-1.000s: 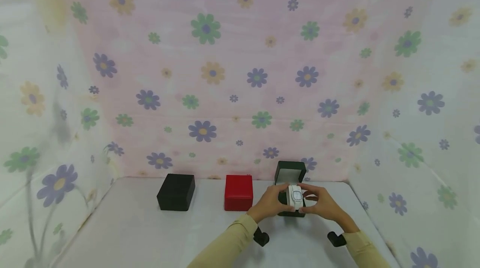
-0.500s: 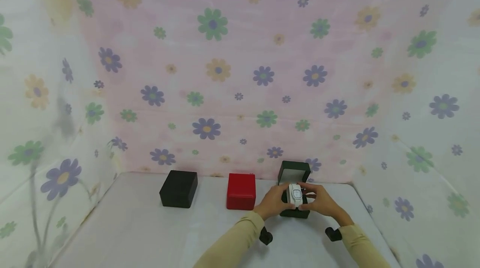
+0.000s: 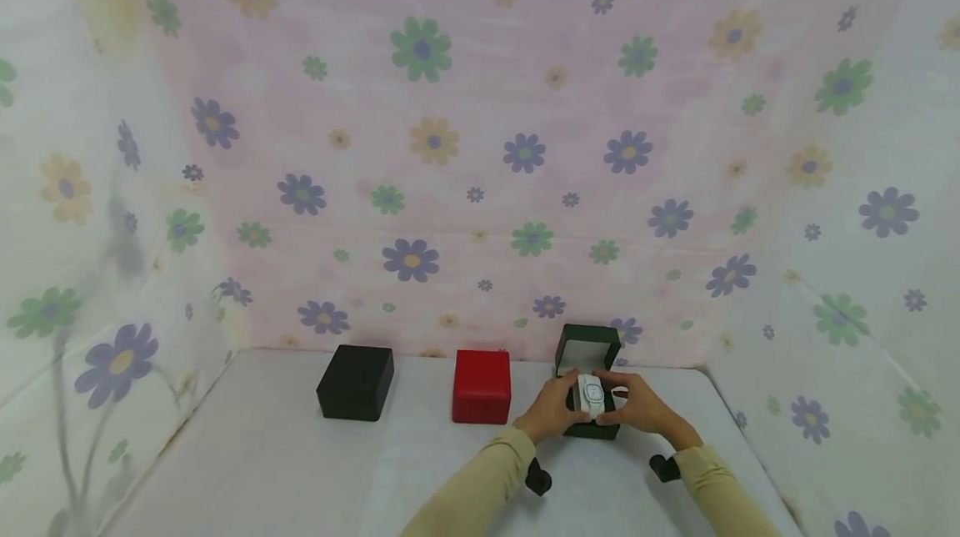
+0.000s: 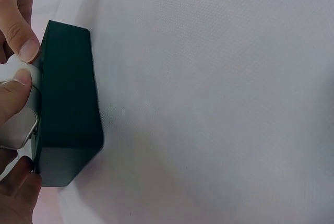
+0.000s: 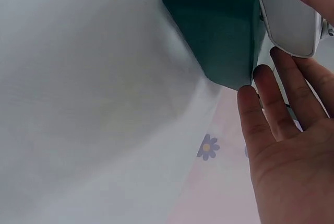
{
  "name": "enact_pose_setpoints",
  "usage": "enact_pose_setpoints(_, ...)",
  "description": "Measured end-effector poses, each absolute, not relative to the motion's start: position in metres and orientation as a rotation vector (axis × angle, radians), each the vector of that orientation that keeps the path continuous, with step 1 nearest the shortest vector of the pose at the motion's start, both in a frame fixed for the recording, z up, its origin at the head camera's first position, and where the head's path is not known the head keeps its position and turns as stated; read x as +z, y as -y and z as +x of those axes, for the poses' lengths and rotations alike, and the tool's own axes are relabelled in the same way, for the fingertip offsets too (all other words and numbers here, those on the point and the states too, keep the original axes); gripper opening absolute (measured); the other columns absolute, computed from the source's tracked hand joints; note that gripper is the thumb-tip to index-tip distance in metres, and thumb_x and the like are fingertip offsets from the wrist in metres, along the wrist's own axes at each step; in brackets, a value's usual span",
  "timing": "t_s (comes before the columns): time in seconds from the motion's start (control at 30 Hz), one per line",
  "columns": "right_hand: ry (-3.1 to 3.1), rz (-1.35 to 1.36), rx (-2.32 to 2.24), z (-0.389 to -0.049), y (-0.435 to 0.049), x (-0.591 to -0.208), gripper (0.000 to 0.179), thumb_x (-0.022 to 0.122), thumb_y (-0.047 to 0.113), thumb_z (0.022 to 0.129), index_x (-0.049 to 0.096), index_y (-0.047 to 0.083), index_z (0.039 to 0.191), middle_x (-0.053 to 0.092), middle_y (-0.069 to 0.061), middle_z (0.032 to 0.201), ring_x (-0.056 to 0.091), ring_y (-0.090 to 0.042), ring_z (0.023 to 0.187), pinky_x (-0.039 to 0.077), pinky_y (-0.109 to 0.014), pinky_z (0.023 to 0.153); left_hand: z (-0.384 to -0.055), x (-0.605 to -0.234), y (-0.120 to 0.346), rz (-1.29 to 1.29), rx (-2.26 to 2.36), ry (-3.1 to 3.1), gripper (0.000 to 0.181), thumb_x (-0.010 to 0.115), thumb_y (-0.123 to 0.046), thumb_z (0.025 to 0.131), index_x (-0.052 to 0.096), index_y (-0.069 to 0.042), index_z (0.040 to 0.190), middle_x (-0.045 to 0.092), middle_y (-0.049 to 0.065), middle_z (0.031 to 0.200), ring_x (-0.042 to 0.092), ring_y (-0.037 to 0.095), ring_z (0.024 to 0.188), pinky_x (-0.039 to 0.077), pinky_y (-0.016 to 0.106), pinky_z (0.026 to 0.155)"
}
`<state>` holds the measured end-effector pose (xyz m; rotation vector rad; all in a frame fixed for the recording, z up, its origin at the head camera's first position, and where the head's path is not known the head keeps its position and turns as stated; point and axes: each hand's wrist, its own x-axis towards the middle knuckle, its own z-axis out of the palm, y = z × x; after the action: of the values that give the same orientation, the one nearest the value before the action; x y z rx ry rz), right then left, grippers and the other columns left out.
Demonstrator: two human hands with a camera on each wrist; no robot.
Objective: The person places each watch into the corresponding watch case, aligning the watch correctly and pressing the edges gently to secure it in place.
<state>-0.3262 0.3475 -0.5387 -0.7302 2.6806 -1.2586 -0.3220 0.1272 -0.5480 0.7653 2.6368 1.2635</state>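
A white wristwatch (image 3: pixel 593 393) wraps a pale cushion at the mouth of a dark green watch box (image 3: pixel 588 337), whose lid stands raised at the back. My left hand (image 3: pixel 552 410) holds the watch and cushion from the left, thumb at the near end. From the other side, my right hand (image 3: pixel 647 409) grips them, thumb in front and fingers behind. In the right wrist view, the cushion's flat grey end (image 5: pixel 289 20) lies between thumb and fingers, and some fingertips are at the box edge. How deep the cushion sits is hidden.
Left of the green box stands a closed red box (image 3: pixel 482 387). Farther left is a closed black box (image 3: pixel 356 383). All rest on a white-covered table (image 3: pixel 285 470), with flowered cloth (image 3: pixel 465 170) hanging behind and at both sides.
Both hands have brought the watch slightly lower against the green box, and my right fingers have shifted a little. The view moved slightly; the red and black boxes stay put.
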Motion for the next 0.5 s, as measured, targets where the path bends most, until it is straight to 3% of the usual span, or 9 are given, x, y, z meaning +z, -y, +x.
enact_pose_setpoints(0.2,-2.722,-0.705,-1.183,-0.33,-0.348,-0.54,0.079,0.09,0.017,0.075,0.053,-0.01,0.14,0.066,-0.02,0.124,0.062,-0.032,0.108,0.05,-0.065,0.098,-0.32,-0.544,-0.127,0.766,1.183,-2.669,0.079,0.081,-0.017,0.089,0.04,0.0,0.153,0.051,0.013,0.152,0.052,0.025,0.137,0.044,0.039,0.115)
enact_pose_setpoints(0.5,-2.727,-0.72,-1.141,-0.333,-0.349,-0.536,0.078,0.089,0.017,0.076,0.053,-0.013,0.138,0.063,-0.027,0.132,0.063,-0.037,0.109,0.05,-0.067,0.097,-0.318,-0.535,-0.129,0.778,1.011,-2.727,0.071,0.075,-0.015,0.093,0.04,0.003,0.152,0.052,0.018,0.149,0.054,0.028,0.133,0.045,0.039,0.114)
